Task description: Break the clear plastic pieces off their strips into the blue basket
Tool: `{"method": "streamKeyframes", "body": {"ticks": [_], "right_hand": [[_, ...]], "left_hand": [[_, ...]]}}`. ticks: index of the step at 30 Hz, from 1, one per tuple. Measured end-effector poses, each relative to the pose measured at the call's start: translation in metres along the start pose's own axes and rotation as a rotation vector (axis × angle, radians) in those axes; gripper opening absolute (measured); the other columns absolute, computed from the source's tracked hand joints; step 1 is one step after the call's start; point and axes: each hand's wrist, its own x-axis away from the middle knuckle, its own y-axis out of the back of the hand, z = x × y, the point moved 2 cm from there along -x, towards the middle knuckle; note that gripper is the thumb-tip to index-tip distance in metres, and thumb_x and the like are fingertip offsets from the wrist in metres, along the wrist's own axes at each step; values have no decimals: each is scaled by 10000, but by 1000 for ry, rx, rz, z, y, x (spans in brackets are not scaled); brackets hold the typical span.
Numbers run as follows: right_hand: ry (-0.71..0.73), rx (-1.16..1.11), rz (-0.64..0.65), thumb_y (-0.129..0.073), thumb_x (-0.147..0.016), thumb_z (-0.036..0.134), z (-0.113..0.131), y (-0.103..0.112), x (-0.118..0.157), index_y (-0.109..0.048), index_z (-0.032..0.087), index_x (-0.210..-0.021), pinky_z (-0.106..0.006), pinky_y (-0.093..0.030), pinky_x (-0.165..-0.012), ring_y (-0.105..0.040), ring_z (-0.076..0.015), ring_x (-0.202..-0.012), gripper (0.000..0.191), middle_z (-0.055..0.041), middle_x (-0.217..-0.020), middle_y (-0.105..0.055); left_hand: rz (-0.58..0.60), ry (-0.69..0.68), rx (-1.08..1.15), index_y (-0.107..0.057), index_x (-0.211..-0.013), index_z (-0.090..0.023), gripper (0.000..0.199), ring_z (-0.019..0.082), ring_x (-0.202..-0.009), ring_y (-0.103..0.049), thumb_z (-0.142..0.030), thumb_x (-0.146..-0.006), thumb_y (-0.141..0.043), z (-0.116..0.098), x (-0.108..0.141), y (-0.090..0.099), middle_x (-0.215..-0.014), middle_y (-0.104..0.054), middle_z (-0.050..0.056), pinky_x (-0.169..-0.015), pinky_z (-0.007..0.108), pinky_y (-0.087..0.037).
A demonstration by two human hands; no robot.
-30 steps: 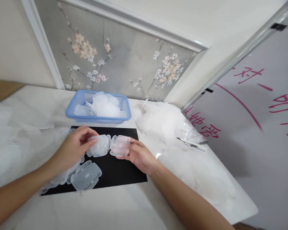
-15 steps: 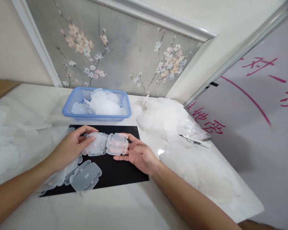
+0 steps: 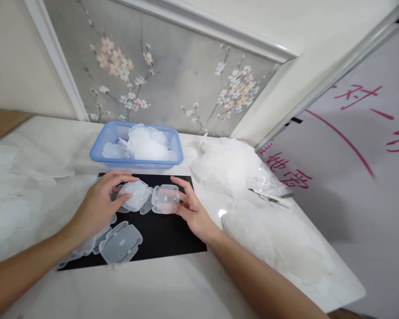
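Note:
My left hand (image 3: pixel 98 206) is closed on a few overlapping translucent plastic pieces (image 3: pixel 138 195), its thumb on the near side and fingers over the far edge. To the right, my right hand (image 3: pixel 197 217) pinches the right edge of a single translucent plastic piece (image 3: pixel 162 198), rounded square with notched corners. Its fingers show faintly through the plastic. Both hands are over a black mat (image 3: pixel 173 237). Below my left hand, a similar loose piece (image 3: pixel 119 243) lies on the mat, beside an overlapping row of pieces (image 3: pixel 86 247) partly hidden by my left forearm.
Behind the mat stands a blue basket (image 3: pixel 136 163) holding whitish translucent pieces. Heaps of similar plastic lie at the left (image 3: pixel 9 199) and right (image 3: pixel 226 166) of the white table (image 3: pixel 146 288). Scissors or a similar tool (image 3: pixel 271 198) rest by a clear bag. A whiteboard (image 3: pixel 362 177) borders the right side.
My right hand has turned from palm up, and its thumb now presses on the single piece. A wider gap separates that piece from those in my left hand. The view has shifted slightly.

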Motion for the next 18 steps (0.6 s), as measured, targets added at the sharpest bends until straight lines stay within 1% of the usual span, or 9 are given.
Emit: {"method": "streamKeyframes", "body": {"ticks": [2, 6, 7, 8, 10, 12, 14, 16, 18], "right_hand": [[13, 109, 33, -624, -860, 269, 1, -1, 1, -528, 298, -1297, -413, -521, -992, -655, -223, -1139, 448, -40, -1349, -620], [-19, 241, 125, -571, -833, 154, -1, -3, 4, -354, 313, -1495, -402, -514, -984, -655, -213, -1160, 715, -52, -1291, -653], [4, 294, 115, -562, -835, 141, -1, -4, 4, -364, 310, -1498, -403, -510, -989, -655, -213, -1159, 712, -54, -1269, -660], [47, 369, 79, -566, -845, 147, -2, -3, 4, -456, 301, -1444, -405, -506, -994, -655, -217, -1150, 627, -57, -1239, -667], [153, 530, -51, -605, -873, 204, -2, 0, 3, -678, 278, -1174, -419, -501, -998, -657, -233, -1105, 318, -61, -1174, -674], [225, 632, -178, -657, -880, 260, -1, 3, 2, -742, 267, -913, -447, -474, -1039, -634, -254, -1135, 92, -69, -1210, -654], [244, 649, -256, -678, -887, 289, 1, 5, 2, -745, 272, -839, -487, -407, -1117, -551, -279, -1286, 84, -63, -1380, -582], [259, 656, -311, -684, -895, 327, 4, 7, 4, -744, 274, -835, -536, -303, -1187, -358, -305, -1465, 101, -32, -1551, -445], [278, 652, -349, -686, -898, 391, 9, 6, 6, -732, 268, -827, -567, -254, -1205, -210, -315, -1533, 149, -21, -1593, -401]], "left_hand": [[0, -20, -11, -721, -1045, -279, 301, 272, -1077, -632, -374, -792, -588, 0, 1, -1, -1234, -669, 59, -895, 395, -528], [5, -51, -9, -723, -1056, -283, 299, 272, -1036, -642, -385, -815, -578, 1, 3, -2, -1207, -694, 51, -878, 394, -517], [2, -52, -6, -725, -1049, -281, 295, 268, -1016, -645, -388, -817, -578, 1, 3, -2, -1198, -698, 51, -864, 388, -519], [2, -52, -4, -728, -1037, -280, 288, 262, -988, -649, -389, -816, -581, 1, 4, -2, -1182, -702, 50, -846, 382, -522], [8, -50, -2, -734, -1015, -282, 272, 249, -930, -653, -388, -814, -585, 1, 4, -2, -1148, -713, 44, -813, 370, -528], [21, -48, 0, -739, -1018, -286, 273, 248, -921, -658, -389, -818, -585, 1, 4, -1, -1145, -723, 41, -791, 363, -531], [33, -53, 1, -745, -1027, -289, 279, 261, -990, -665, -395, -836, -572, 2, 3, -2, -1188, -725, 41, -812, 365, -531], [38, -61, 2, -750, -1014, -291, 271, 272, -1061, -660, -396, -854, -558, 2, 4, -2, -1216, -725, 41, -857, 375, -528], [18, -57, -10, -744, -952, -289, 235, 279, -1076, -653, -384, -861, -550, 3, 5, -2, -1169, -733, 44, -886, 389, -525]]}}
